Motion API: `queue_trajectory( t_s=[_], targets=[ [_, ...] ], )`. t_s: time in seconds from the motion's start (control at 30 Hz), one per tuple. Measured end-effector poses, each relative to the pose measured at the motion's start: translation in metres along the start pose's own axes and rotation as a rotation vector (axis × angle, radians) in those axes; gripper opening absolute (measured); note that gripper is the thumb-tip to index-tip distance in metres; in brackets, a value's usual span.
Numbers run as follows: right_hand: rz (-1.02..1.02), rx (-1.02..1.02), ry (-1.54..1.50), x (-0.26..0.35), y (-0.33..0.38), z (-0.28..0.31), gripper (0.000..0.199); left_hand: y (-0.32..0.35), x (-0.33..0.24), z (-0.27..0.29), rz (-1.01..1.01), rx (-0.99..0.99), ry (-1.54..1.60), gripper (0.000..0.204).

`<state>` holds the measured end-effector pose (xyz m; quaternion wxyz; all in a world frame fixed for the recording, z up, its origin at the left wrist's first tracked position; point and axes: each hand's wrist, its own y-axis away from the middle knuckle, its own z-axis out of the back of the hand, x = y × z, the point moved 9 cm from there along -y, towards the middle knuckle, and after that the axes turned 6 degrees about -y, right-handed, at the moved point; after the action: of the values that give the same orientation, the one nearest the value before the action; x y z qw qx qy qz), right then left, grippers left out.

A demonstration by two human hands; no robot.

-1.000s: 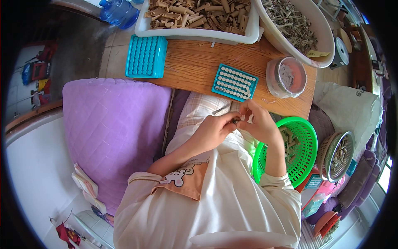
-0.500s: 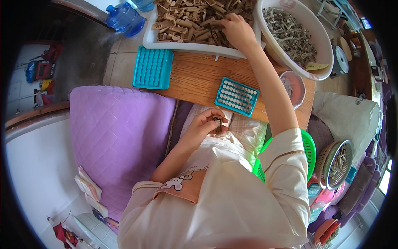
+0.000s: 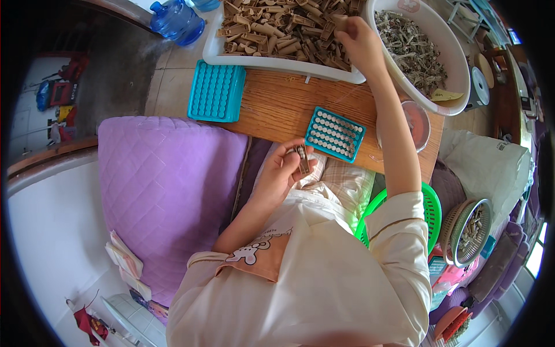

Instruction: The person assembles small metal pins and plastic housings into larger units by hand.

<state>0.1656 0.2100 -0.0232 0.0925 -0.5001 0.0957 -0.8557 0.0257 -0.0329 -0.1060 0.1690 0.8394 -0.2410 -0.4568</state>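
Observation:
In my left hand, above my lap, a small brown plastic housing with light, metallic-looking bits inside is pinched between thumb and fingers. My right hand reaches out over the right end of a white tub heaped with brown plastic housings. Its thumb and fingers are closed on one brown plastic piece; part of that piece is hidden by the fingers. Between my two hands, on the wooden table, stands a small teal tray with rows of round whitish pieces.
A larger teal tray sits at the table's left edge. To the right are a white basin of small metallic parts and a clear round bowl. A green basket is beside my right arm; blue water bottles stand far left.
My right hand has moved right across the heap and now grips a brown piece at its edge. The housing in my left hand has tilted, and the hand has shifted slightly left.

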Motion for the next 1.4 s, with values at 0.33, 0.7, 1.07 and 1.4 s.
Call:
queue_trajectory(
  t_s=[0.33,0.7,1.07,1.4],
  targets=[
    [-0.228,0.109,-0.595,0.026,0.147,0.032,0.03,-0.013,-0.026,-0.033,-0.267,0.054,0.157,0.035],
    [-0.302,-0.247,-0.812,0.036,0.243,0.013,0.024,0.001,-0.023,-0.062,-0.375,0.151,0.036,0.035],
    [-0.263,-0.281,-0.586,0.037,0.245,0.021,0.022,0.011,-0.031,-0.079,-0.478,0.138,-0.221,0.038],
    [-0.122,0.064,-0.368,0.064,0.234,0.009,0.016,0.021,-0.035,-0.093,-0.823,0.064,-0.601,0.039]
  ],
)
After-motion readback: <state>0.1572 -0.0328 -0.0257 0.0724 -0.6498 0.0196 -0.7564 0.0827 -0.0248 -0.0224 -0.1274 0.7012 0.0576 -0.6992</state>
